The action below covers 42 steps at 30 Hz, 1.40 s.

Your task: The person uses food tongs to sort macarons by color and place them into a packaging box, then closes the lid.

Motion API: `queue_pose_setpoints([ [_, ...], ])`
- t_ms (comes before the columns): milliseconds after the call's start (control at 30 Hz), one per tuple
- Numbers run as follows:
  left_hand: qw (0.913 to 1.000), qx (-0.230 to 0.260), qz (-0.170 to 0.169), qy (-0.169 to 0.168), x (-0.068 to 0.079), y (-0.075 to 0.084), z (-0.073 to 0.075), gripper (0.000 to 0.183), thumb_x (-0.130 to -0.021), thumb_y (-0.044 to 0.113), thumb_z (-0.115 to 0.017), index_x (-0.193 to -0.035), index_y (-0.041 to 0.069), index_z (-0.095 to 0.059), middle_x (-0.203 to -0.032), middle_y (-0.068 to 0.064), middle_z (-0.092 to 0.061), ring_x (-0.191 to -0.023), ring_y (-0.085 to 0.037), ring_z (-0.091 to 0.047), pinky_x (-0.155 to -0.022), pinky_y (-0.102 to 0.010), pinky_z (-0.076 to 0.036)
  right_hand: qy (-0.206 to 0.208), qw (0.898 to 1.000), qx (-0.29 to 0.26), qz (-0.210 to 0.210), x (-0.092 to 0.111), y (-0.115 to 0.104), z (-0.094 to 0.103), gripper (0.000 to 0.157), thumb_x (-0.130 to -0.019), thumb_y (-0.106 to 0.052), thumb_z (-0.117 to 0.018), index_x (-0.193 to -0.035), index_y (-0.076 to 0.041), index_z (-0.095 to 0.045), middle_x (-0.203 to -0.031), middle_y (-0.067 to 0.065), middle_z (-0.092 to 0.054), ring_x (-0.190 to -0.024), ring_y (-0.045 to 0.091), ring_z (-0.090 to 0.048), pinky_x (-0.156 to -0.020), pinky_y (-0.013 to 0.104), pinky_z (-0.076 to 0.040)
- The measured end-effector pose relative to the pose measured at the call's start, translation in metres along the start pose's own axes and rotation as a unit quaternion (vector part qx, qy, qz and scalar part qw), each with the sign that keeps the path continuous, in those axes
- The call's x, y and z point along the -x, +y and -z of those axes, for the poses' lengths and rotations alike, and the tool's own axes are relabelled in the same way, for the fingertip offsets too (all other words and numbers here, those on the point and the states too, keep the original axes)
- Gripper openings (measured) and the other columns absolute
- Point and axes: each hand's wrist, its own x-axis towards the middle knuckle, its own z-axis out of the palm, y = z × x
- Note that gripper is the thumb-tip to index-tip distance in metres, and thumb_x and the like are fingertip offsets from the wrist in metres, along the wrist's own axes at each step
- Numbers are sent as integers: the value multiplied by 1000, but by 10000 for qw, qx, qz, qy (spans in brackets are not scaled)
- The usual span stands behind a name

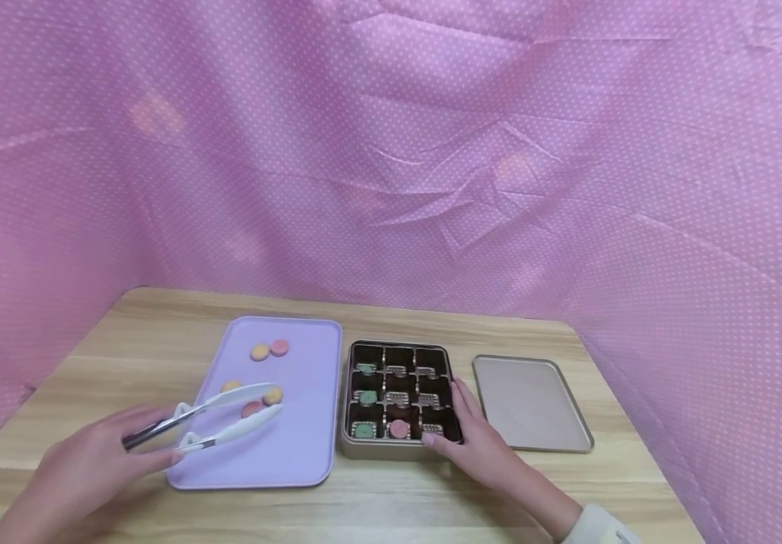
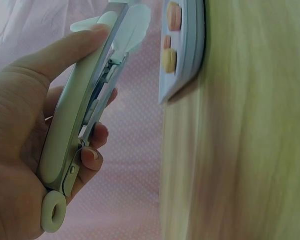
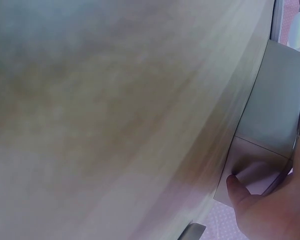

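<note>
Left hand has the tongs by the handles: thumb on one arm, fingers curled on the other, per left wrist view. White tong tips are spread, out over the near half of the lavender tray, left side of table. Near yellow macaron sits between the tips in head view, pink macaron just left of it; can't tell if the tips touch either. Another yellow one is just left of the upper tip. Far end of tray: a yellow and a pink side by side.

Right hand grips the near right corner of the box, thumb at the near rim, fingers along the right wall. Box is just right of the tray, three-by-three compartments. Left column: green macaron near, another green mid, another far. Pink macaron in near middle. Compartment floors show pale marks, too small to tell if lettering.

Lid lies flat right of the box. Pink dotted fabric hangs behind and at both sides. Pale cuff at right wrist.
</note>
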Motion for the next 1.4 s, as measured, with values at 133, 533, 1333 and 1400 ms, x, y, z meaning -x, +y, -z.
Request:
queue_pose_setpoints([
  [133,10000,-25,80,-19,6,-10,4,81,-80,68,-72,-141,17,-60,-137,-19,-62,-121,-52,-57,-82,-69,-44,-14,10000,-9,22,-1,-2,-2,111,-85,-70,-65,-163,-19,-5,-170,-7,5,-150,42,-28,-118,61,-29],
  [533,9989,-139,341,-292,13,-31,6,85,-82,69,-68,-145,12,-55,-143,-27,-53,-122,-63,-46,-84,-74,-41,-30,10000,-12,30,-2,-2,-2,112,-84,-70,-65,-163,-18,-5,-170,-6,5,-149,42,-28,-117,62,-29],
  [1333,9981,-132,405,-442,13,-36,-6,88,-80,73,-68,-144,14,-56,-143,-26,-54,-122,-59,-50,-82,-71,-44,9,10000,-58,27,0,-1,0,111,-84,-69,-67,-164,-21,-5,-170,-5,4,-150,43,-27,-117,63,-28],
  [1400,9983,-109,383,-426,13,-35,-6,87,-80,72,-68,-145,15,-56,-143,-26,-54,-122,-60,-49,-82,-72,-44,13,10000,-51,16,0,-2,0,111,-84,-68,-67,-164,-21,-5,-170,-5,4,-150,43,-27,-117,63,-28],
])
